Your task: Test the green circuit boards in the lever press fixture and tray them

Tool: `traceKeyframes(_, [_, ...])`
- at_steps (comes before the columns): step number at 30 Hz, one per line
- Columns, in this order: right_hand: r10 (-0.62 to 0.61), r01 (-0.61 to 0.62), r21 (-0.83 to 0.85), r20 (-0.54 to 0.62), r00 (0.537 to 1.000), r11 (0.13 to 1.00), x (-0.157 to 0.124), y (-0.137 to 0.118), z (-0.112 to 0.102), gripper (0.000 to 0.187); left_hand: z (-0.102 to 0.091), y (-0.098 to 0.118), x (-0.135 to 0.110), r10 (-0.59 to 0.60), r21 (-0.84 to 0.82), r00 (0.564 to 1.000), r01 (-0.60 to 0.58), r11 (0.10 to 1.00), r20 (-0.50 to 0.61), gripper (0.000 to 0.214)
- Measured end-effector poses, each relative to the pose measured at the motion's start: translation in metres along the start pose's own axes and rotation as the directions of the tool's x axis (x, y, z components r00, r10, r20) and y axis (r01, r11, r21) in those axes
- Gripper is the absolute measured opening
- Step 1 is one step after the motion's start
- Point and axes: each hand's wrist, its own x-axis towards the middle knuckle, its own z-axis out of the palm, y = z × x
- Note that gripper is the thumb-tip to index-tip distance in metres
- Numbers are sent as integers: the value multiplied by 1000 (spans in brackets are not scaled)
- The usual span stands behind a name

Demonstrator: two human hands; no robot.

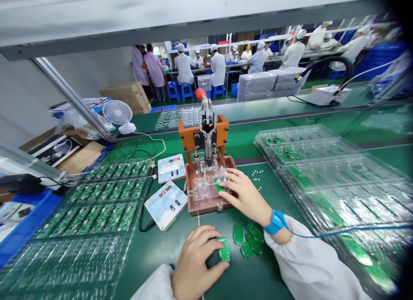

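My left hand (193, 259) rests on the green bench near its front edge, fingers pinched on a small green circuit board (223, 248). My right hand (243, 197), with a blue wrist strap (275, 222) on it, reaches into the brown test fixture (206, 188) and its fingertips grip another green board (218, 185) on the clear plate. Above that plate stands the fixture's toggle clamp with a red knob (201, 94). Several loose green boards (248, 242) lie between my hands.
Clear trays of green boards (93, 205) fill the left side; stacked clear trays (325, 171) stand on the right. Two white meters (166, 203) sit left of the fixture. A small white fan (118, 113) is behind. Other people work at benches in the background.
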Motion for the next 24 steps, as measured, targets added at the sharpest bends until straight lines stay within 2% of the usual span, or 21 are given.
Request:
traceKeyframes(4, [1,-1,-18,-26,1000,1000,-5,-2,5,24,-30,-1,26,63,0,989,-63,998,-135,20])
traceKeyframes(7, [-3,2,-31,-51,999,1000,-8,-2,9,25,-51,-19,58,85,92,971,-66,994,-225,13])
traceKeyframes(9, [0,-3,-34,-62,998,999,-9,-1,11,25,-58,-34,78,94,131,961,-62,989,-260,11])
traceKeyframes(13, [3,-6,-42,-70,998,999,-11,0,12,26,-56,-54,98,80,101,972,-58,993,-222,12])
traceKeyframes(17, [3,-5,-41,-64,998,999,-12,2,13,27,-50,-55,98,27,80,977,-11,997,-210,8])
traceKeyframes(21, [-8,7,-20,-86,996,1000,-13,3,16,25,-47,-56,94,47,103,977,-26,994,-208,6])
traceKeyframes(23, [-21,23,9,-147,989,1000,-11,0,11,23,-44,-56,90,61,117,963,-30,993,-263,9])
traceKeyframes(24, [-19,25,32,-196,980,999,-9,-2,5,22,-42,-54,87,67,116,943,-30,993,-327,10])
